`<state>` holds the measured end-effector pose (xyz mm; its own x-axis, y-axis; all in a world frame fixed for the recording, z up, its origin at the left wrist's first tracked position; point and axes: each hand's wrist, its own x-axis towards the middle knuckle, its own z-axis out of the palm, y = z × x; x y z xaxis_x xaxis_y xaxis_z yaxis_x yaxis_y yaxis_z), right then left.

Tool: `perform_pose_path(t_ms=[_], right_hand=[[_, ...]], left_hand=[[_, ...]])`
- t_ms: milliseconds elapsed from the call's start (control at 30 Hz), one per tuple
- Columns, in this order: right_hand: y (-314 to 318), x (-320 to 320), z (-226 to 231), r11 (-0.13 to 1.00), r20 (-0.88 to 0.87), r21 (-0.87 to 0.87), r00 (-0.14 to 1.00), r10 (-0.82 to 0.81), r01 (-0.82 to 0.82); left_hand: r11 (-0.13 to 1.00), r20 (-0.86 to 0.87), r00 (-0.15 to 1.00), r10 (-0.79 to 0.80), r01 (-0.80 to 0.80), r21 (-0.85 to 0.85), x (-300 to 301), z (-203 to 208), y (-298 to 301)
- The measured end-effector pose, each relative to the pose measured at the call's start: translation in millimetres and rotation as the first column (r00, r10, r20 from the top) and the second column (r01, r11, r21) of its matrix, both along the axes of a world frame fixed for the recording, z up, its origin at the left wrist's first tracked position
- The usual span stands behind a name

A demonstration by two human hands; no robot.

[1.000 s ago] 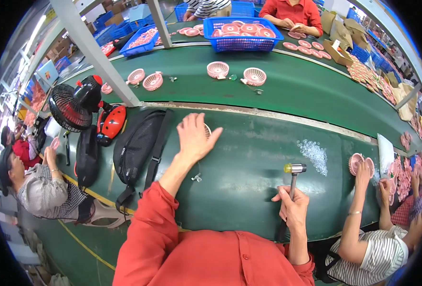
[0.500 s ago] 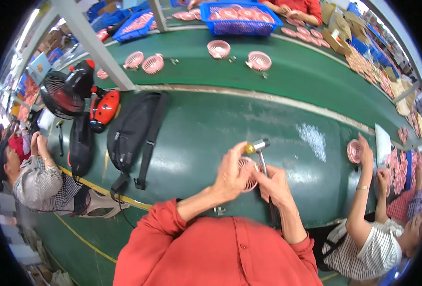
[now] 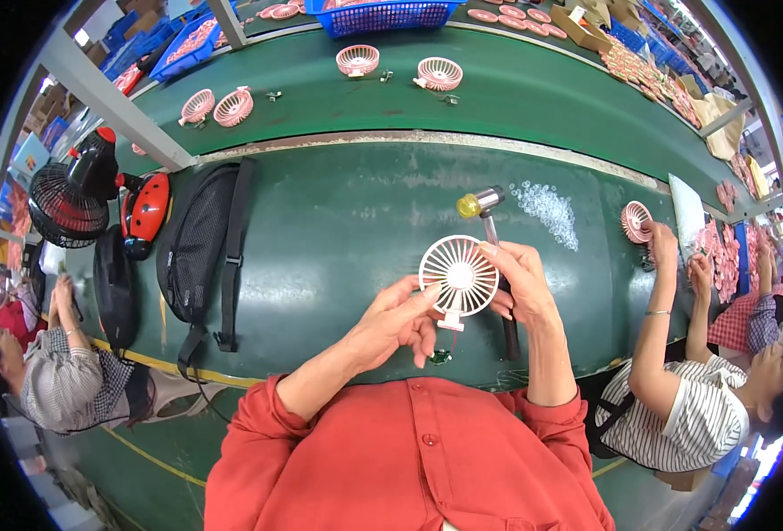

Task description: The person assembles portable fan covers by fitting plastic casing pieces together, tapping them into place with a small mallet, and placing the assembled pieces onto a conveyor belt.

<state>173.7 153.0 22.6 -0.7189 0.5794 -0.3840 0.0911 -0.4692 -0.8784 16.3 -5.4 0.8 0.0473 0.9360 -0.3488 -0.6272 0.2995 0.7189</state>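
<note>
1. Left hand (image 3: 396,323): thumb and fingers close on the lower-left rim of a pale pink fan housing (image 3: 459,276). Part of the grip is hidden behind it.
2. Right hand (image 3: 526,280): thumb lies on the housing's upper-right rim, fingers lower on the same side. Grasping; hidden contact cannot be told.
3. Housing position: between the two hands, in front of the chest, above the green worktable (image 3: 338,257). Spoked face looks up at the wearer. Both hands touch it, so neither is nearer.
4. Axis: short neck (image 3: 451,322) points toward the body, leaning slightly left. It lies nearer the left hand.
5. Thin wire drops from the neck to a small green circuit board (image 3: 441,357), just beside the left fingertips. Contact unclear.
6. Two-faced hammer (image 3: 480,203): head beyond the housing, yellow face to the left, metal face to the right. Handle slants toward the body, passing behind the right hand and emerging below. Right hand is clearly nearer; the exact hold is hidden.
7. Small clear pieces (image 3: 546,212): loose heap ahead and right of the hammer head, apart from both hands.
</note>
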Motion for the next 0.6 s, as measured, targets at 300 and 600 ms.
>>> perform_pose_path(t_ms=[300, 600], right_hand=[[8.0, -22.0, 5.5, 0.985, 0.1, 0.151, 0.993, 0.069, -0.084], [-38.7, -13.6, -2.4, 0.825, 0.304, 0.563, 0.941, -0.149, -0.052]], left_hand=[[1.0, 0.223, 0.974, -0.028, 0.025, 0.017, 6.6, 4.8, 7.5], [0.979, 0.292, 0.935, 0.202, -0.202, -0.033, 2.1, -1.4, 6.9]])
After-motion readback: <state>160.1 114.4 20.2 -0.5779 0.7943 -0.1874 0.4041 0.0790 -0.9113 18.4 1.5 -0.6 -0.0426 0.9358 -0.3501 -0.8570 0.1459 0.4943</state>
